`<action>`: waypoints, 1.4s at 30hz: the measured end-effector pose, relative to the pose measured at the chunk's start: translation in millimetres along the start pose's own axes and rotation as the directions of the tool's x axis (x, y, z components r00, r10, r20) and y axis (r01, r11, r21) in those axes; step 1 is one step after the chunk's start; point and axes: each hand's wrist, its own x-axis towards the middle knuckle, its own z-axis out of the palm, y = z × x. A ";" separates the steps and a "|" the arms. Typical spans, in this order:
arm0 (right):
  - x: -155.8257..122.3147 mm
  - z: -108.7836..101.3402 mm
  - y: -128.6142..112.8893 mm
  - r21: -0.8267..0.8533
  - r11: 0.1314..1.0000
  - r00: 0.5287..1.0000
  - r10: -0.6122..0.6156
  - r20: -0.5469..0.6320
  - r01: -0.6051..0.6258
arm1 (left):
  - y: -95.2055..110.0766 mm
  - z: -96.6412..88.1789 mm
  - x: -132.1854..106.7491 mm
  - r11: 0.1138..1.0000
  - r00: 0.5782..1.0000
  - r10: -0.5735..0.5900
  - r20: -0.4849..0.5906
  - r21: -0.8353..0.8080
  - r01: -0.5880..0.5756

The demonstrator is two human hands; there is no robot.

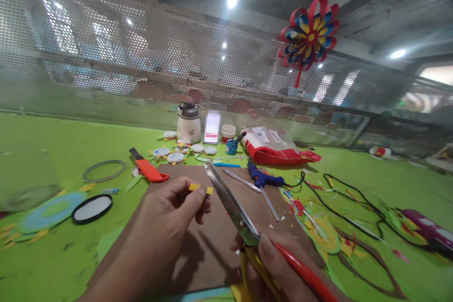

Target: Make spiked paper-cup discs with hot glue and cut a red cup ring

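Observation:
Between thumb and fingers, my left hand (177, 212) pinches a small yellow paper strip (196, 187). My right hand (283, 264) grips a pair of scissors (233, 203), its blades pointing up and left, slightly parted and just right of the strip. The blades appear apart from the paper. One handle looks yellow; a red, rod-like part (300, 266) also lies along my right hand. Both hands are above a brown board (212, 236) with small paper scraps on it.
A blue glue gun (264, 177) lies at the board's right, its black cord trailing among paper scraps. An orange-handled cutter (152, 170) is on the left. Behind stand a jug (188, 125), a blue jar (231, 146) and a red-white bag (272, 146). A paper flower (311, 37) hangs above.

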 end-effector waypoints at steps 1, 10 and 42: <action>1.2 -2.1 -1.3 -0.019 1.000 1.000 -0.004 -0.004 0.004 | -2.0 -0.4 -0.3 1.000 1.000 -0.003 0.004 -0.012 0.003; 9.0 -24.3 -6.1 -0.178 0.967 0.976 -0.198 -0.085 0.181 | -3.1 4.9 -1.2 0.975 0.961 -0.078 0.267 -0.181 0.129; 16.1 -17.6 -3.3 -0.053 0.883 0.880 -0.469 -0.079 0.466 | -23.6 30.0 -5.6 0.769 0.834 -0.209 0.511 -0.441 0.463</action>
